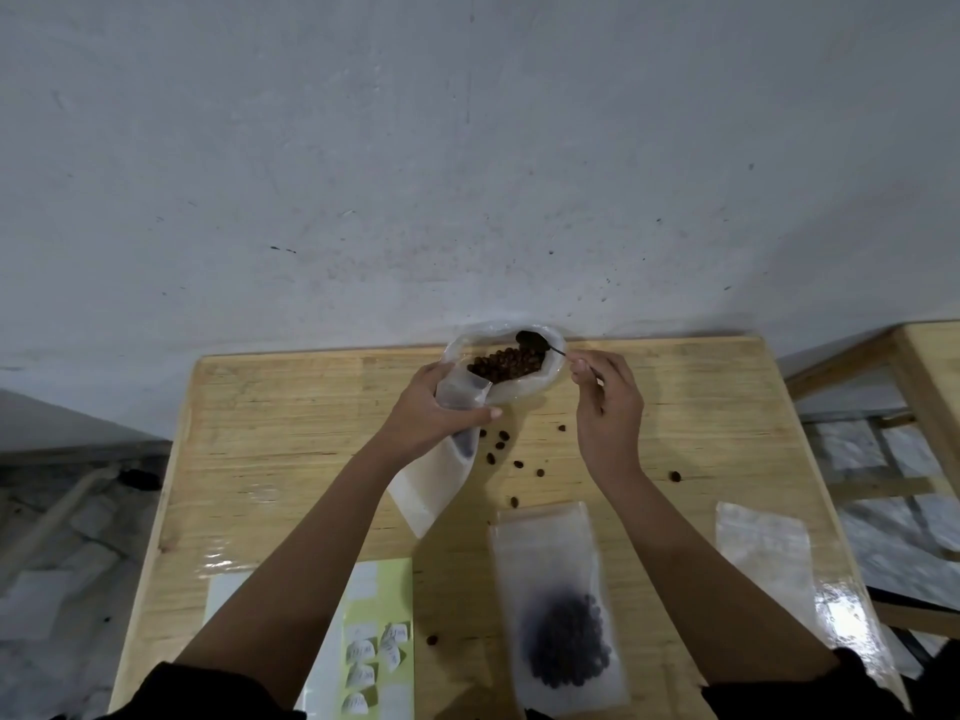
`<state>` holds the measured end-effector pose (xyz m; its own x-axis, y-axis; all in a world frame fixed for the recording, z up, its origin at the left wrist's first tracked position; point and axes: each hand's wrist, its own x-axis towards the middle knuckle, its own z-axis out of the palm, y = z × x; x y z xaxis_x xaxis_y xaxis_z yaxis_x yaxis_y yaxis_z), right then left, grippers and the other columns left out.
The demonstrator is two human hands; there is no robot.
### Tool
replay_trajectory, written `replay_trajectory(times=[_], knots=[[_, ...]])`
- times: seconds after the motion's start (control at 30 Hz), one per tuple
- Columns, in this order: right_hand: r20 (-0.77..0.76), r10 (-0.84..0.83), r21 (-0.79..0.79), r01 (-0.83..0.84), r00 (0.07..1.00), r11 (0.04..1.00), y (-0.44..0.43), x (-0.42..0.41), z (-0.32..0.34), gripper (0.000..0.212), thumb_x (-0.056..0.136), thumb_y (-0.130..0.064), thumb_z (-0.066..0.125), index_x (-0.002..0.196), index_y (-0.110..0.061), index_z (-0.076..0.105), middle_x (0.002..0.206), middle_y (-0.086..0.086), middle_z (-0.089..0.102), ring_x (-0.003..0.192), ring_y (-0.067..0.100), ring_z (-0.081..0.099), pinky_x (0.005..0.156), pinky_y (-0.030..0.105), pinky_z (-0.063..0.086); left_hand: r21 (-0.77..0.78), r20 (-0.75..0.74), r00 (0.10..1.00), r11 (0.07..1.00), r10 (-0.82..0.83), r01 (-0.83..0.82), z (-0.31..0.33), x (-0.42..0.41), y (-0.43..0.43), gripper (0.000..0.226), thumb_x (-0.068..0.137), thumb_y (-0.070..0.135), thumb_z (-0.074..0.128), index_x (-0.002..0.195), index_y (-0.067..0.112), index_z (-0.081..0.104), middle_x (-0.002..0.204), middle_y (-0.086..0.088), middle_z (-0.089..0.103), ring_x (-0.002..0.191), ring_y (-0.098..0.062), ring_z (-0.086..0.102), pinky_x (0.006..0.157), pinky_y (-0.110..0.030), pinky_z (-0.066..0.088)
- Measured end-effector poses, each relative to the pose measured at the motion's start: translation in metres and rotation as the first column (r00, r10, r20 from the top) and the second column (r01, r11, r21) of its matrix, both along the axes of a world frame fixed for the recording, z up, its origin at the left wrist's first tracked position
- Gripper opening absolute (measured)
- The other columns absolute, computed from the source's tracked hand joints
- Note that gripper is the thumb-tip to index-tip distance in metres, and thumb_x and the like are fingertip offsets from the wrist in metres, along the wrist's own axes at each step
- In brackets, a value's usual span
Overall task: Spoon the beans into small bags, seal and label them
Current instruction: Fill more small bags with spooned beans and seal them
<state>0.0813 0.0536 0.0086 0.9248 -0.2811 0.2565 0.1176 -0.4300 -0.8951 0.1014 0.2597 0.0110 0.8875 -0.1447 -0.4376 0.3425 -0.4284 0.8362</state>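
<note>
A big clear bag of brown beans (506,363) lies open at the far edge of the wooden table (291,418). My right hand (605,402) pinches the thin handle of a dark spoon (532,339), whose bowl sits over the beans in that bag. My left hand (431,413) grips a small frosted bag (434,485) near its mouth, held tilted beside the big bag. A filled small bag (563,610) with dark beans lies flat near the front. An empty small bag (763,553) lies to its right. A label sheet (379,652) with several small white labels lies at front left.
Several loose beans (501,446) are scattered on the table between my hands and toward the front. A grey wall stands right behind the table. A second wooden table (914,376) stands to the right, with floor on both sides.
</note>
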Motion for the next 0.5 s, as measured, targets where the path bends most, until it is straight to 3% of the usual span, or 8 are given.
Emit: replay_trajectory(times=[0.13,0.2,0.27,0.5], knots=[[-0.121,-0.077,0.061,0.085,0.99,0.995,0.005,0.001,-0.003,0.025,0.098,-0.017,0.045,0.105,-0.007,0.066,0.099,0.001,0.059,0.087,0.018,0.061,0.079,0.019,0.05,-0.022,-0.018,1.0,1.0,0.002,-0.003,0.001,-0.003,0.0,0.099,0.061,0.046,0.084,0.143,0.02,0.034,0.147,0.001,0.033,0.131,-0.02,0.038,0.101,-0.034,0.037],[-0.224,-0.145,0.195,0.19,0.964,0.962,0.008,0.0,-0.005,0.023,0.098,-0.015,0.044,0.102,-0.006,0.065,0.095,0.005,0.062,0.084,0.019,0.062,0.078,0.018,0.051,-0.02,-0.011,0.999,0.999,-0.045,0.044,0.001,-0.005,0.0,0.106,0.056,0.051,0.085,0.143,0.02,0.033,0.148,0.002,0.029,0.133,-0.019,0.035,0.107,-0.037,0.036],[-0.33,-0.188,0.34,0.303,0.925,0.89,0.009,-0.001,-0.009,0.021,0.098,-0.011,0.044,0.097,-0.005,0.064,0.088,0.007,0.063,0.078,0.016,0.063,0.077,0.021,0.053,-0.014,0.015,0.996,0.996,-0.086,0.087,0.002,-0.008,-0.001,0.105,0.058,0.048,0.085,0.144,0.019,0.032,0.149,0.005,0.025,0.133,-0.013,0.03,0.108,-0.032,0.03],[-0.542,-0.046,0.599,0.424,0.839,0.679,0.026,0.0,-0.013,0.022,0.096,-0.009,0.048,0.081,-0.006,0.064,0.082,0.009,0.065,0.075,0.018,0.065,0.067,0.018,0.056,-0.001,0.069,0.984,0.986,-0.166,0.166,0.001,-0.018,-0.005,0.099,0.065,0.036,0.084,0.145,0.029,0.027,0.142,0.018,0.019,0.132,0.0,0.018,0.106,-0.022,0.017]])
